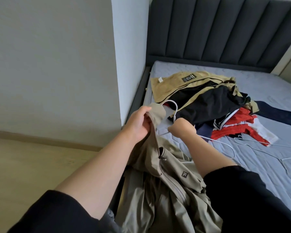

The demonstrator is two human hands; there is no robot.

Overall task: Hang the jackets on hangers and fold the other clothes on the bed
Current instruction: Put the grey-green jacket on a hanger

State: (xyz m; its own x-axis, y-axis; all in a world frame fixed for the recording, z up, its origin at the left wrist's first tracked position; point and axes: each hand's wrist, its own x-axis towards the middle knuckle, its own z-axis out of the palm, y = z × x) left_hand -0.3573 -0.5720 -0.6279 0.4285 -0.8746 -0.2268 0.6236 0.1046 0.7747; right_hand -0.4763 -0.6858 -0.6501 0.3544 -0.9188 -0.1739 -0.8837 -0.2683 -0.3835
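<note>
Two fists do the work: our left hand curls its fingers round a fold of the khaki jacket near its top edge, thumb laid over the cloth. Our right hand is clenched round the neck of a white hanger, whose hook rises just above the knuckles. The hands sit close together, the gripped fold just beside the hook; we cannot tell whether any of the hanger is inside the jacket. Below them the jacket hangs in creases between our forearms (a small square logo shows on the chest), at the bed's near-left corner. Farther out, on the grey-blue mattress, lies a pile of clothes: tan on top, black beneath, red and white at the right, a navy piece beside it. Spare hangers, white too, lie on the mattress right of our right hand. Behind stands a dark padded headboard.
</note>
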